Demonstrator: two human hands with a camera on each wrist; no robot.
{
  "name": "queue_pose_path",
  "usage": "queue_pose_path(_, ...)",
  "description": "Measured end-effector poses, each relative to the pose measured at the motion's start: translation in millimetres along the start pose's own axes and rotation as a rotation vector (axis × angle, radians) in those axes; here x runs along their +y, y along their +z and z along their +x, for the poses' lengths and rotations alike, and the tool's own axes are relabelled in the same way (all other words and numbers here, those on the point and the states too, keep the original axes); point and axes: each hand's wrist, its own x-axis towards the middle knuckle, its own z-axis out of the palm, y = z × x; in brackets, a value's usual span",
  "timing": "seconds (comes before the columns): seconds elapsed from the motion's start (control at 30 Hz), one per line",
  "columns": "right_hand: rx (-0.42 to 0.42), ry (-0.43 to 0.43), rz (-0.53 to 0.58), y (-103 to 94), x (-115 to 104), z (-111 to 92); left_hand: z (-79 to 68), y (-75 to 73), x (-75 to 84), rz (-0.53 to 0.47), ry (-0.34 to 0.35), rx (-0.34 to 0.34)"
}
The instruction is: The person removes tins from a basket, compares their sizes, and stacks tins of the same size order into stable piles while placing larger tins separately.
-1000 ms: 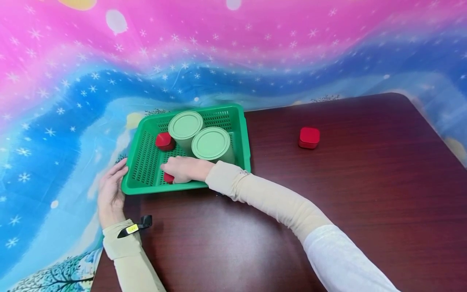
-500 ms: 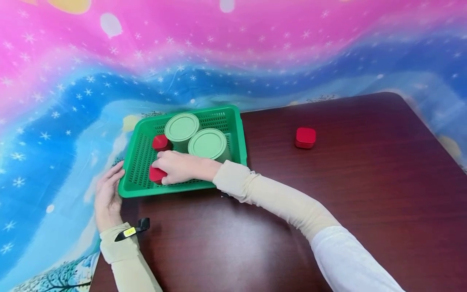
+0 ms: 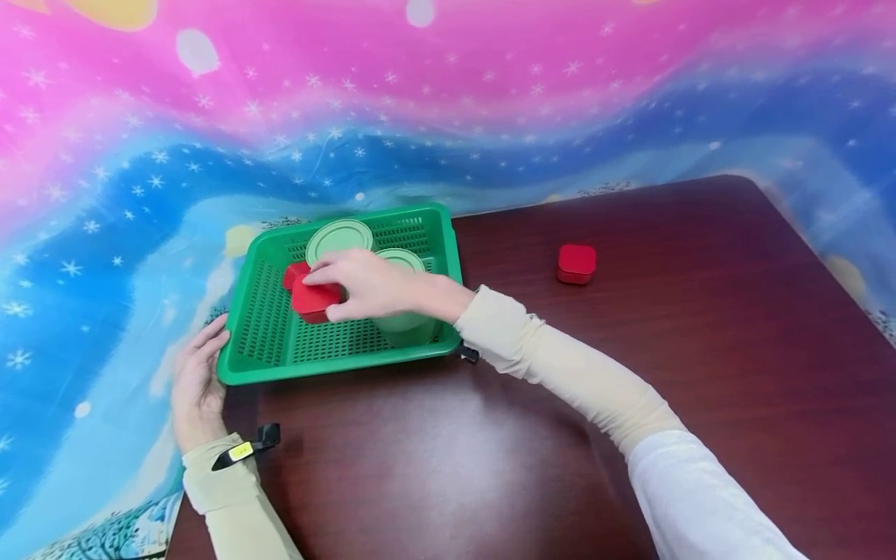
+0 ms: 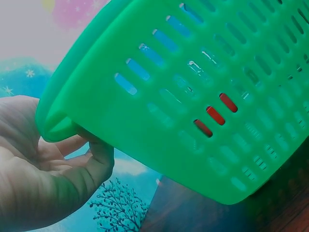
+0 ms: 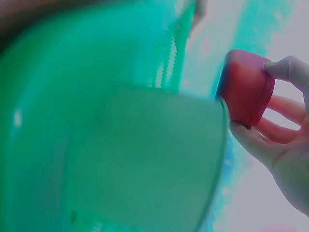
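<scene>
My right hand [image 3: 371,284] pinches a small red lidded box [image 3: 315,302] above the green plastic basket [image 3: 336,359]. In the right wrist view the thumb and fingers grip this red box [image 5: 244,87] at its sides. Another red box [image 3: 294,274] is partly hidden behind it in the basket. Two pale green round canisters, a rear one [image 3: 341,237] and a front one [image 3: 406,330], stand beside the hand, partly covered by it. My left hand [image 3: 199,381] holds the basket's left end. Its fingers curl under the rim [image 4: 58,126] in the left wrist view.
A third red box [image 3: 577,264] sits on the dark wooden table [image 3: 630,334], right of the basket. Behind the table hangs a pink and blue snowflake cloth [image 3: 448,117]. The basket stands near the table's back left edge.
The right hand has lifted the red box from the basket's near side, raising it toward the other red box and uncovering the basket floor. The left hand keeps its place at the rim.
</scene>
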Motion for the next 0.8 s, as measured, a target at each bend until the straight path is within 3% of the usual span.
queue_pose_path(0.23, 0.126, 0.052, 0.047, -32.2, 13, -29, -1.1, 0.7, 0.5, -0.011, -0.008, -0.009)
queue_pose_path(0.53, 0.273, 0.079, 0.069, -59.9, 33, -65, -1.3, 0.2, -0.2, -0.045, -0.012, -0.011)
queue_pose_path(0.8, 0.383, 0.169, 0.283, -80.2, 46, -103, -1.4, 1.4, -0.2, -0.048, -0.007, -0.010)
